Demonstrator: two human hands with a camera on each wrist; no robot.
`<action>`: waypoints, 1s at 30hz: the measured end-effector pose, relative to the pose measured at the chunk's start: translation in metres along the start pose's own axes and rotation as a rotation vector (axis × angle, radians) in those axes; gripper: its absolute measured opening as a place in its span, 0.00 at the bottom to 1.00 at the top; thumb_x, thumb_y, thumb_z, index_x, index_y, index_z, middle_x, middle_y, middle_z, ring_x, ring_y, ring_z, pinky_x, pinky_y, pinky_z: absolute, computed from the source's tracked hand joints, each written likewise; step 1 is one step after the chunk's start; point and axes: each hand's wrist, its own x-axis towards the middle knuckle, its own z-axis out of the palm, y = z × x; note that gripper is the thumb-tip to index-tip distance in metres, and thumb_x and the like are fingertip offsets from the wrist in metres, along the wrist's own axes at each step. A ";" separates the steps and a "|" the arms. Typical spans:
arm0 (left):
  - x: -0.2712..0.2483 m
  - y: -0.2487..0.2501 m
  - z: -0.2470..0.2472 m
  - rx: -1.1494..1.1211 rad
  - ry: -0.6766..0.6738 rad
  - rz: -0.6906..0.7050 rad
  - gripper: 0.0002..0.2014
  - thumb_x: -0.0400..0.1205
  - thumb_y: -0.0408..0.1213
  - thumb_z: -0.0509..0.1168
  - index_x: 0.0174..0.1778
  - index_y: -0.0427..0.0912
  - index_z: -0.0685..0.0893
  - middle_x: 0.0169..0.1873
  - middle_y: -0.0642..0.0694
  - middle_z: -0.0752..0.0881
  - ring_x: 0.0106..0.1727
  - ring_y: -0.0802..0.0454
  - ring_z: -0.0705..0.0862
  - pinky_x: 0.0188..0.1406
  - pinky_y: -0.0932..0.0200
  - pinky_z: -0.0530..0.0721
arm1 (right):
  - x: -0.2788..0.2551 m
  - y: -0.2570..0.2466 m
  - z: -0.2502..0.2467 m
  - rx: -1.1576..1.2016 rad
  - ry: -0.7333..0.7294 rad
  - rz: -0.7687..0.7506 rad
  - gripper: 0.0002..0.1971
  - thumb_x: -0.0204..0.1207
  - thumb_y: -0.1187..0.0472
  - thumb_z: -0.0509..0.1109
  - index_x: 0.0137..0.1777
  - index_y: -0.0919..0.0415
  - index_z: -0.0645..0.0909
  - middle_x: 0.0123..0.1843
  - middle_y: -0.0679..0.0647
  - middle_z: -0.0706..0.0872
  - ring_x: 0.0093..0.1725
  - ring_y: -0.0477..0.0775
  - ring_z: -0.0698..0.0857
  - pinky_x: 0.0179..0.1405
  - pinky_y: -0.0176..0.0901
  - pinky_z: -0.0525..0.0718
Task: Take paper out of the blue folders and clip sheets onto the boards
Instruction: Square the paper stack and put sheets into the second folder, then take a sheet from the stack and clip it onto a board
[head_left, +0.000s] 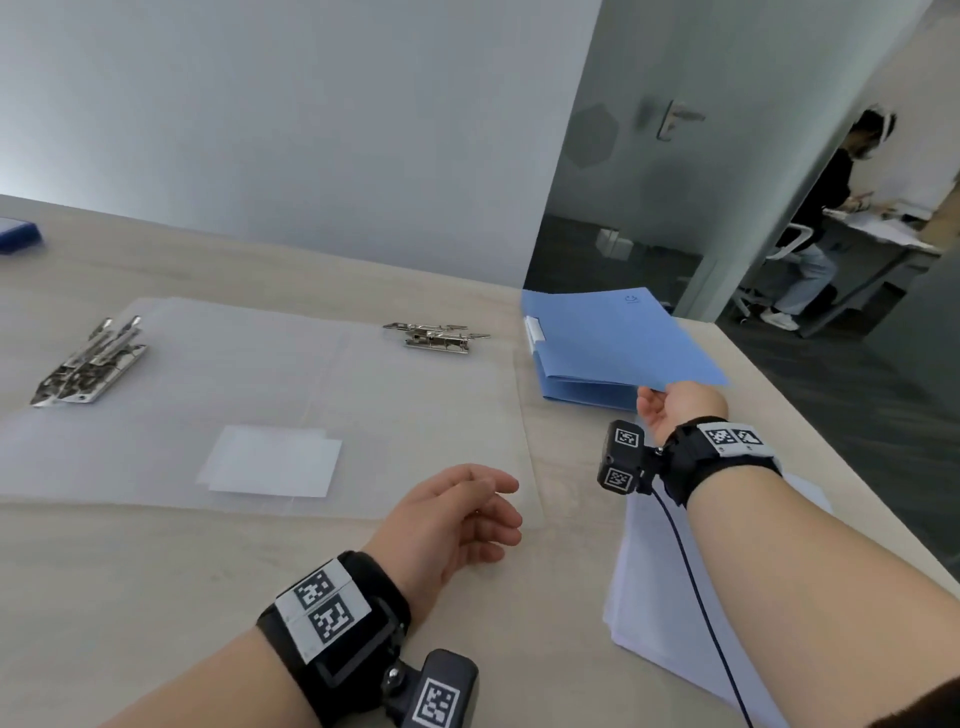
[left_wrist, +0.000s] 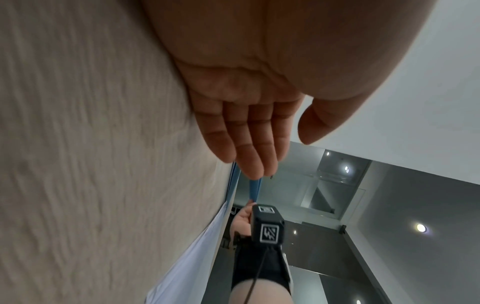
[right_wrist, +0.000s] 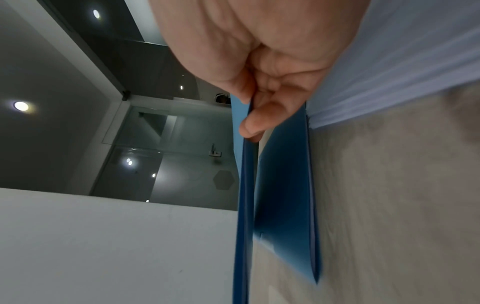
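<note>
Because the paper sits inside, the right hand pinches the near edge of the top blue folder's cover, raising it off the stack at the table's far right. The left hand rests empty, fingers loosely curled, by the clear boards, probably waiting for the sheets.

Plain white wall is sitting behind the pale wood-grain table, frosted glass door is standing right, round ceiling spotlights glowing.
</note>
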 end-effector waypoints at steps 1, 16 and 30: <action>0.000 -0.001 -0.001 0.014 -0.012 0.005 0.12 0.76 0.37 0.63 0.50 0.36 0.87 0.36 0.38 0.88 0.36 0.45 0.86 0.36 0.54 0.81 | 0.007 0.003 0.005 -0.006 0.006 0.007 0.13 0.86 0.68 0.54 0.51 0.62 0.81 0.38 0.59 0.85 0.28 0.53 0.83 0.12 0.34 0.81; -0.007 -0.001 0.011 0.131 0.100 0.026 0.11 0.84 0.28 0.58 0.47 0.35 0.87 0.35 0.40 0.88 0.33 0.49 0.85 0.34 0.58 0.80 | -0.024 0.020 -0.032 0.067 -0.084 0.059 0.13 0.87 0.61 0.63 0.68 0.67 0.76 0.48 0.66 0.90 0.29 0.58 0.90 0.22 0.41 0.88; -0.024 -0.059 0.108 0.915 0.144 0.146 0.21 0.78 0.41 0.63 0.68 0.60 0.81 0.74 0.59 0.78 0.75 0.56 0.75 0.77 0.55 0.69 | -0.128 0.009 -0.256 -0.397 0.027 -0.243 0.06 0.73 0.62 0.70 0.46 0.57 0.87 0.46 0.53 0.90 0.46 0.56 0.86 0.48 0.48 0.79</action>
